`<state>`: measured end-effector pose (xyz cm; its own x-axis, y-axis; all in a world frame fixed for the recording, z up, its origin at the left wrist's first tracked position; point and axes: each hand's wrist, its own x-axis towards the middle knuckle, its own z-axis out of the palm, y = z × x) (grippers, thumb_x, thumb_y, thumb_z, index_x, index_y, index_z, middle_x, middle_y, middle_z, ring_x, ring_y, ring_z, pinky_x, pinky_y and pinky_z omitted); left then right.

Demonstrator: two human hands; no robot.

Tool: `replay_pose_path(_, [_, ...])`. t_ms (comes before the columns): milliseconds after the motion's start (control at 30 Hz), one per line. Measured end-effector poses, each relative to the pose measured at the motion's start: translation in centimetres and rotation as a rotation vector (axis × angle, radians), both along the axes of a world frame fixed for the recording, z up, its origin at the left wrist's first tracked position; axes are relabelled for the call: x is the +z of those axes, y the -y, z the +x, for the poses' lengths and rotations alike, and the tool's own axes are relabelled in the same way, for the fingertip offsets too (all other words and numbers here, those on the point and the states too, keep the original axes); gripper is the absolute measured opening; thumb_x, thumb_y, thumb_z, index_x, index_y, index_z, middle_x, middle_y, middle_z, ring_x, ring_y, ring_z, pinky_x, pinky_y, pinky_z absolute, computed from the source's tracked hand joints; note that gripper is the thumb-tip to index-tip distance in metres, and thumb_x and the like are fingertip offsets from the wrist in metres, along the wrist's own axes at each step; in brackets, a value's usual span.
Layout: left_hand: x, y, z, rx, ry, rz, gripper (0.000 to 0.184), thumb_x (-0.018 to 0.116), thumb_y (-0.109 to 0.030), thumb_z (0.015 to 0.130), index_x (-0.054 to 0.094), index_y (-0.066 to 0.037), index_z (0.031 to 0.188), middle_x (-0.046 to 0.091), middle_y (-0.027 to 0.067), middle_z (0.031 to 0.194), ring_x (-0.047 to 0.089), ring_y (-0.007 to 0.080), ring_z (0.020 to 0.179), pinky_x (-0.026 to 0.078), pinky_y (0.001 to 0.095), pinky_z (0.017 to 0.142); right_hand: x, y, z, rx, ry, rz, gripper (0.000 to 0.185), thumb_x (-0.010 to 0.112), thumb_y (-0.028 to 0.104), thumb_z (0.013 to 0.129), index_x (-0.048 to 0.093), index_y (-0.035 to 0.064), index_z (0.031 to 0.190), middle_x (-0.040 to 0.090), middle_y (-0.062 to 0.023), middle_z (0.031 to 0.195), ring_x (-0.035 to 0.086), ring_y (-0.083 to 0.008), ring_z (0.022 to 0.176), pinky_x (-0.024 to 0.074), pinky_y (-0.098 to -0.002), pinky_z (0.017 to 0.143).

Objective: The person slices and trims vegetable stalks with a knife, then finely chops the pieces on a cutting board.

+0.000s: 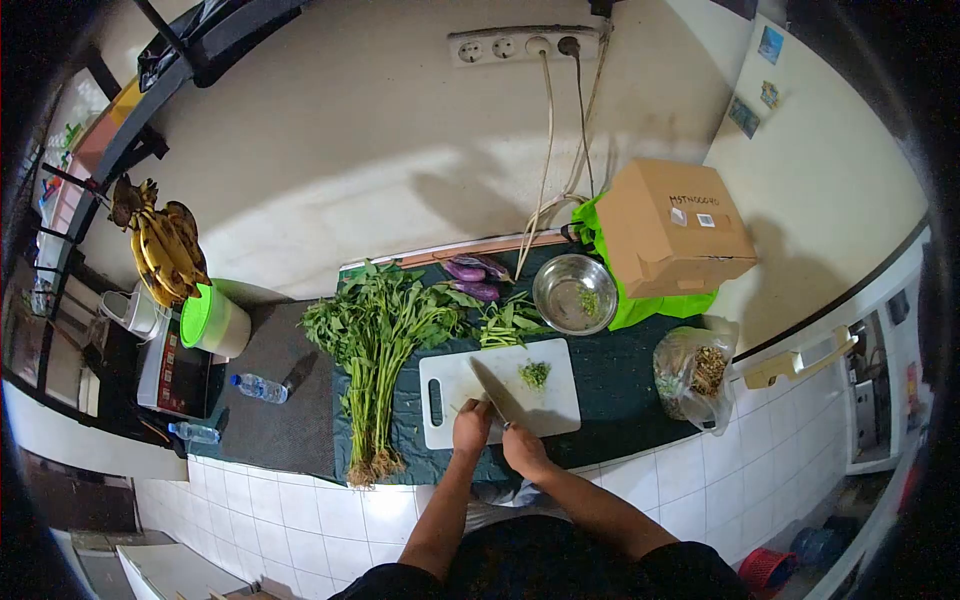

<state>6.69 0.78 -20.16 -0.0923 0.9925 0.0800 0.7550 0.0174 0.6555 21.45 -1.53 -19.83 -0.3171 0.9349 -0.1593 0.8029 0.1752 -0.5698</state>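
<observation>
Knife (492, 390), gripped by the right hand (523, 449), slants over the white board (552, 415) towards its near edge; I can't tell what the curled left hand (473, 426) holds. Chopped greens (535, 375) lie towards the far right corner. Chopping seems in hand; another cut calls for left fingers tucked clear.

Fairly bright, even light fills the middle – shadows lean rightward, one darkening the cutting board (553, 360), another beside the cardboard box (665, 240), suggesting a source overhead to the left. A pale curved band brightens the wall (330, 130), and the steel bowl (556, 290) glints. Wide-angle distortion bows the floor tiles (340, 512) – the corners sink into black, with the rim soft and dim
</observation>
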Motion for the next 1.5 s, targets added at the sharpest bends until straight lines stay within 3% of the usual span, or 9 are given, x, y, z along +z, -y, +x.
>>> replay_pose_path(333, [-0.5, 0.3, -0.2, -0.014, 0.012, 0.043, 0.018, 0.062, -0.011, 0.084, 0.068, -0.005, 0.099, 0.063, 0.0181, 0.089, 0.063, 0.0384, 0.083, 0.053, 0.0456, 0.073, 0.5, -1.6, -0.8, -0.021, 0.031, -0.048, 0.029, 0.048, 0.022, 0.096, 0.061, -0.0032, 0.091, 0.067, -0.0234, 0.076, 0.068, -0.0414, 0.073, 0.0547, -0.0499, 0.067])
replay_pose_path(400, [-0.7, 0.2, -0.3, -0.009, 0.057, 0.032, 0.017, 0.063, -0.011, 0.084, 0.067, -0.004, 0.099, 0.062, 0.0182, 0.089, 0.063, 0.0386, 0.083, 0.052, 0.0458, 0.073, 0.8, -1.0, -1.0, 0.0, -0.006, -0.025, 0.024, 0.047, 0.013, 0.091, 0.063, -0.004, 0.086, 0.067, -0.0257, 0.079, 0.068, -0.0412, 0.076, 0.0552, -0.0496, 0.067])
replay_pose_path(533, [-0.2, 0.3, 0.2, 0.016, 0.052, 0.017, 0.017, 0.062, -0.009, 0.083, 0.067, -0.004, 0.099, 0.062, 0.0185, 0.089, 0.062, 0.039, 0.082, 0.052, 0.0462, 0.073, 1.4, 0.0, -0.7, -0.086, -0.043, -0.073, 0.024, 0.047, 0.013, 0.091, 0.063, -0.0042, 0.087, 0.067, -0.0261, 0.079, 0.068, -0.0422, 0.076, 0.0552, -0.05, 0.068])
replay_pose_path(700, [0.2, 0.3, 0.3, 0.01, -0.07, -0.049, 0.018, 0.062, -0.012, 0.084, 0.066, -0.005, 0.1, 0.063, 0.0172, 0.092, 0.063, 0.0381, 0.087, 0.053, 0.0467, 0.074, 0.9, -0.7, -0.3, -0.064, -0.006, -0.189, 0.031, 0.045, 0.024, 0.099, 0.058, -0.0033, 0.096, 0.067, -0.0278, 0.087, 0.066, -0.0458, 0.082, 0.0532, -0.0531, 0.073])
replay_pose_path(900, [1.1, 0.6, 0.9, 0.024, -0.194, -0.064, 0.017, 0.06, -0.012, 0.083, 0.068, -0.009, 0.098, 0.064, 0.0122, 0.099, 0.062, 0.0338, 0.097, 0.054, 0.0439, 0.077, 2.0, -0.4, 0.9, -0.16, -0.062, -0.178, 0.03, 0.045, 0.024, 0.099, 0.058, -0.0032, 0.096, 0.066, -0.0283, 0.087, 0.065, -0.0471, 0.083, 0.0525, -0.0525, 0.073])
replay_pose_path(1200, [-0.2, -1.8, 2.7, -0.021, -0.039, -0.005, 0.018, 0.059, -0.014, 0.084, 0.069, -0.009, 0.098, 0.065, 0.0154, 0.096, 0.064, 0.0379, 0.088, 0.054, 0.0452, 0.075, -1.0, -0.7, 2.1, -0.294, -0.059, -0.053, 0.036, 0.048, 0.028, 0.098, 0.054, -0.0081, 0.101, 0.065, -0.0287, 0.085, 0.065, -0.0473, 0.083, 0.0522, -0.0531, 0.072])
replay_pose_path(1333, [-0.1, -2.0, 3.2, 0.021, -0.024, 0.022, 0.017, 0.061, -0.015, 0.084, 0.07, -0.009, 0.097, 0.065, 0.015, 0.094, 0.065, 0.0382, 0.084, 0.054, 0.046, 0.074, 2.1, -0.5, 2.0, -0.24, -0.077, -0.192, 0.036, 0.047, 0.028, 0.098, 0.054, -0.0076, 0.102, 0.065, -0.0307, 0.082, 0.064, -0.0485, 0.08, 0.0524, -0.0529, 0.073])
replay_pose_path(1433, [0.3, -1.4, 3.3, 0.032, -0.088, -0.034, 0.017, 0.062, -0.017, 0.085, 0.07, -0.009, 0.097, 0.065, 0.013, 0.094, 0.065, 0.0353, 0.089, 0.054, 0.0451, 0.075, 2.2, 0.0, 1.7, -0.202, -0.076, -0.209, 0.037, 0.047, 0.029, 0.099, 0.053, -0.0075, 0.103, 0.065, -0.0315, 0.084, 0.064, -0.0487, 0.082, 0.0523, -0.0536, 0.074])
replay_pose_path(1500, [0.1, -1.3, 3.2, 0.017, -0.198, 0.086, 0.018, 0.062, -0.018, 0.084, 0.07, -0.011, 0.098, 0.066, 0.01, 0.094, 0.064, 0.0319, 0.091, 0.054, 0.0429, 0.077, 2.1, 0.2, 1.6, -0.199, -0.047, -0.24, 0.036, 0.046, 0.029, 0.099, 0.052, -0.0072, 0.104, 0.065, -0.032, 0.085, 0.065, -0.0488, 0.084, 0.0522, -0.0542, 0.075])
